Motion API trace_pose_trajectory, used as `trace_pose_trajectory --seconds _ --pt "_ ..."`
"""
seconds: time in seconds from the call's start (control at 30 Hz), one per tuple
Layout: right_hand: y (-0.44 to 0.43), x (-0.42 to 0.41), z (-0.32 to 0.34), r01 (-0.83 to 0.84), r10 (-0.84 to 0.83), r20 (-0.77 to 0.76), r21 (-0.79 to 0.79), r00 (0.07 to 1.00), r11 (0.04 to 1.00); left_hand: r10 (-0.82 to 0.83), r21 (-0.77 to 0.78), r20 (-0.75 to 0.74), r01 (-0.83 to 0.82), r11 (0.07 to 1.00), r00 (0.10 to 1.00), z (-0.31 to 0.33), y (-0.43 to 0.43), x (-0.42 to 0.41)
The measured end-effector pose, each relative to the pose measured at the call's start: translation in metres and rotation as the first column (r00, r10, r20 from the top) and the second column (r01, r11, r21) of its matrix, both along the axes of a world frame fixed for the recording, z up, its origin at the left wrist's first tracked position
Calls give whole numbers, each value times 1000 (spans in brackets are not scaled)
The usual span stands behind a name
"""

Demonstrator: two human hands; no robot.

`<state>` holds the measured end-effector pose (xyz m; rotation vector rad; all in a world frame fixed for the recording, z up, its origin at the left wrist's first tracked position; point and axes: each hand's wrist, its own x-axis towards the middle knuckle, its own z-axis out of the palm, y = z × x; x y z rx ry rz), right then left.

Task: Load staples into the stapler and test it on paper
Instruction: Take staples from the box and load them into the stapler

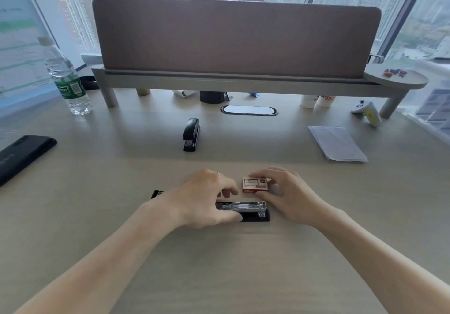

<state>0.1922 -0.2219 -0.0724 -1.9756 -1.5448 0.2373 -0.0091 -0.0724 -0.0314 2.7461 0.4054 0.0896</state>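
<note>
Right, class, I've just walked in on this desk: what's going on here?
A person sits at a desk loading a stapler. The left hand steadies an opened stapler lying flat, its metal staple channel exposed. The right hand grips a small red and white staple box just behind it. A second, closed stapler and a sheet of paper lie farther back, untouched.

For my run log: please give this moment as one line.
left hand: on open stapler | right hand: holding staple box | paper: untouched
</note>
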Motion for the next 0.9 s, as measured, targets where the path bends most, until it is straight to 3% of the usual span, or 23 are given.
trace_pose_trajectory --seconds 0.17,0.37,0.67,0.9 --pt "-8 1 0 160 -128 -215 134 968 978 197 -167 208 -164 972 958 12 3 21" --pt "-7 -11 -5 210 -150 -430 96 890 973 145 -127 -36 -148 981 989 1 7 53" --pt "-2 -19 -12 165 -74 -414 188 907 968 135 -145 60 -126 981 989 -9 6 56" --pt "-3 -14 -11 129 -50 -417 165 907 978 133 -141 73 -121 982 988 -10 9 53"
